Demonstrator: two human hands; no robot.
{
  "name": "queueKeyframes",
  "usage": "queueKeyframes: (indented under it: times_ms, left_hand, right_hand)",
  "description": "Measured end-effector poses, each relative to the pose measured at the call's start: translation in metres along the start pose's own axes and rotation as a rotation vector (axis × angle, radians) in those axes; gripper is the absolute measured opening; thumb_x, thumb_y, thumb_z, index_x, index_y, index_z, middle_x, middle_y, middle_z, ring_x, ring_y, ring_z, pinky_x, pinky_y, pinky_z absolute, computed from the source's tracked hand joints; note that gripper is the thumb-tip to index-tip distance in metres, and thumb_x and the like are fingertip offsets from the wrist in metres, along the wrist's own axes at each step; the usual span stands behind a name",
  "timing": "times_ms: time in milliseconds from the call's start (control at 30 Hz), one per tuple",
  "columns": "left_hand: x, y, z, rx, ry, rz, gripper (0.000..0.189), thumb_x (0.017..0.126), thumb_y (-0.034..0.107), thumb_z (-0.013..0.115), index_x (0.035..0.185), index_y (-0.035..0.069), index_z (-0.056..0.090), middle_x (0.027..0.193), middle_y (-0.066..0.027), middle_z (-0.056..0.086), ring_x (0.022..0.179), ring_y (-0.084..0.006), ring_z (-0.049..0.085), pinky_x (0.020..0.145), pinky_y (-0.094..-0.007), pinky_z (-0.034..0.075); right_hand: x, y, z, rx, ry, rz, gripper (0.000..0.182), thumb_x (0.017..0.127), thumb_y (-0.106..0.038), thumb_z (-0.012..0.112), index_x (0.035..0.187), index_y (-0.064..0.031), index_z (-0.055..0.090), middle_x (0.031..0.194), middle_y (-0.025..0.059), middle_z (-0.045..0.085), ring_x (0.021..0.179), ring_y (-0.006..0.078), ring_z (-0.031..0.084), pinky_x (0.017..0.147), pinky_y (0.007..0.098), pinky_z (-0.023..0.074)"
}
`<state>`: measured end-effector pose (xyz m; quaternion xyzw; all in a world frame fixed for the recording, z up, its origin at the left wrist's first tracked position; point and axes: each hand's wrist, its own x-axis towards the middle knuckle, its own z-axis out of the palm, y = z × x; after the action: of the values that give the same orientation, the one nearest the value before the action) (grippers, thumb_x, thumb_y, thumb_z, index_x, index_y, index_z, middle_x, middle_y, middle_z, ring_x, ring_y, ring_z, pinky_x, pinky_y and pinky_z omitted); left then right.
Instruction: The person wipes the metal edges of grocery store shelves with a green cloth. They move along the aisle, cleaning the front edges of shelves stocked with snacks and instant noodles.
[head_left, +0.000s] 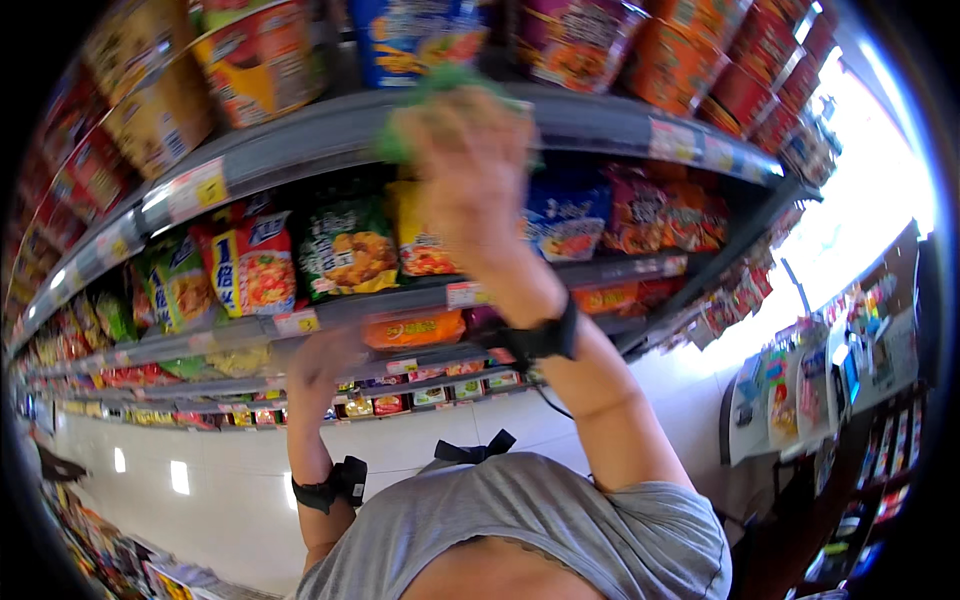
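My right hand (476, 154), blurred by motion, is closed over a green cloth (450, 79) at the front edge of the upper grey shelf (592, 127). Cup noodles stand just behind it, among them a blue cup (412, 37) and a purple cup (577, 45). Lower down, my left hand (322, 356) is also blurred and lies near the edge of the middle shelf (345, 306); its finger positions are unclear. Between the two hands hang or stand bagged instant noodles, including a green bag (349, 255), a red bag (255, 262) and a yellow bag (424, 240) partly hidden by my right wrist.
Price tags (196, 186) line the shelf edges. An orange noodle pack (415, 330) lies on a lower shelf. Pale floor tiles (217, 480) spread below. At right stand a checkout counter (750, 442) and hanging snack packets (735, 300) on the shelf end.
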<state>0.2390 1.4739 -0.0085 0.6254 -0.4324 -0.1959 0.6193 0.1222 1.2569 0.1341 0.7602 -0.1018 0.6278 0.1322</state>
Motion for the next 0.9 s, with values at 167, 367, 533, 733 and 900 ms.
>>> queueKeyframes:
  times_ms: [167, 367, 533, 733, 900]
  left_hand:
    - [0.01, -0.005, 0.011, 0.101, -0.026, 0.0, 0.023, 0.092, 0.014, 0.053, 0.106, -0.002, 0.059, 0.073, -0.0025, 0.056, 0.068, -0.0077, 0.049, 0.063, -0.021, 0.041]
    - [0.019, -0.013, 0.032, 0.182, -0.081, 0.076, 0.024, 0.092, 0.016, 0.053, 0.106, -0.002, 0.059, 0.073, -0.0017, 0.055, 0.069, -0.0083, 0.049, 0.063, -0.0218, 0.04]
    - [0.028, -0.014, 0.05, 0.235, -0.131, 0.153, 0.024, 0.094, 0.017, 0.052, 0.107, -0.002, 0.06, 0.074, -0.0015, 0.056, 0.067, -0.0079, 0.049, 0.061, -0.0222, 0.04]
    - [0.027, 0.01, 0.081, 0.244, -0.118, -0.079, 0.023, 0.092, 0.017, 0.052, 0.106, 0.0, 0.061, 0.075, -0.001, 0.056, 0.067, -0.007, 0.05, 0.062, -0.0212, 0.041]
    - [0.026, -0.005, 0.095, 0.214, -0.121, -0.034, 0.023, 0.092, 0.017, 0.054, 0.106, 0.0, 0.061, 0.082, -0.001, 0.056, 0.071, -0.006, 0.049, 0.064, -0.0204, 0.041]
  right_hand:
    - [0.006, -0.069, 0.042, 0.181, -0.051, -0.079, 0.04, 0.071, -0.017, 0.056, 0.112, -0.0127, 0.056, 0.119, 0.0099, 0.048, 0.124, 0.0323, 0.037, 0.099, 0.062, 0.0199]
    - [-0.014, -0.009, 0.013, 0.078, 0.013, -0.1, 0.034, 0.074, -0.019, 0.058, 0.108, -0.0193, 0.06, 0.117, 0.0058, 0.05, 0.122, 0.0276, 0.039, 0.096, 0.0658, 0.0168]
    - [-0.03, 0.087, -0.038, -0.115, 0.045, -0.062, 0.039, 0.071, -0.016, 0.061, 0.109, -0.0241, 0.06, 0.118, 0.0011, 0.05, 0.121, 0.0233, 0.04, 0.098, 0.0608, 0.0169]
    - [-0.045, 0.183, -0.124, -0.305, 0.201, 0.062, 0.023, 0.076, 0.0, 0.051, 0.094, -0.0063, 0.064, 0.097, 0.0113, 0.062, 0.094, 0.0295, 0.056, 0.079, 0.0408, 0.0403]
    - [-0.142, 0.249, -0.177, -0.336, 0.257, 0.234, 0.04, 0.073, 0.006, 0.055, 0.109, -0.0094, 0.062, 0.107, 0.0107, 0.062, 0.102, 0.0296, 0.055, 0.088, 0.0364, 0.0421]
